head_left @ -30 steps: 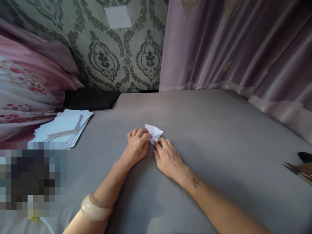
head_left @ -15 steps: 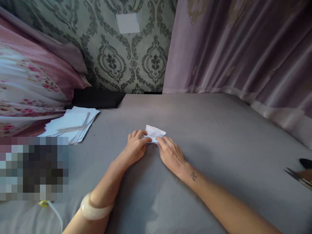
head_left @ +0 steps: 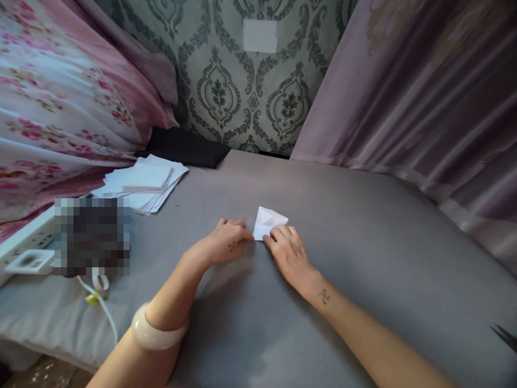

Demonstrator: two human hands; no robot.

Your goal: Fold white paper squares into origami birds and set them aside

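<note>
A small folded piece of white paper (head_left: 269,222) is seen lying on the grey fabric-covered surface (head_left: 363,242), near its middle and well apart from the walls. The paper is pressed down by both hands. The left hand (head_left: 226,246) is laid palm down just left of the paper, its fingers loosely curled and its fingertips brought against the paper's lower left corner. The right hand (head_left: 288,253) is set on the paper's near edge from the right, its fingers drawn together and flattened onto the sheet; whether an edge is pinched under them cannot be told. The two hands are held close together, nearly touching at the fingertips. A pale cream bangle (head_left: 155,335) is worn on the left wrist.

To the left, a loose stack of white paper sheets (head_left: 143,183) is spread on the same surface, beside a black cushion (head_left: 183,148) placed against the patterned grey-green wallpaper (head_left: 226,91). A pink floral quilt (head_left: 60,108) is piled at the far left, and a mauve pleated curtain (head_left: 424,97) is hung along the right.
</note>
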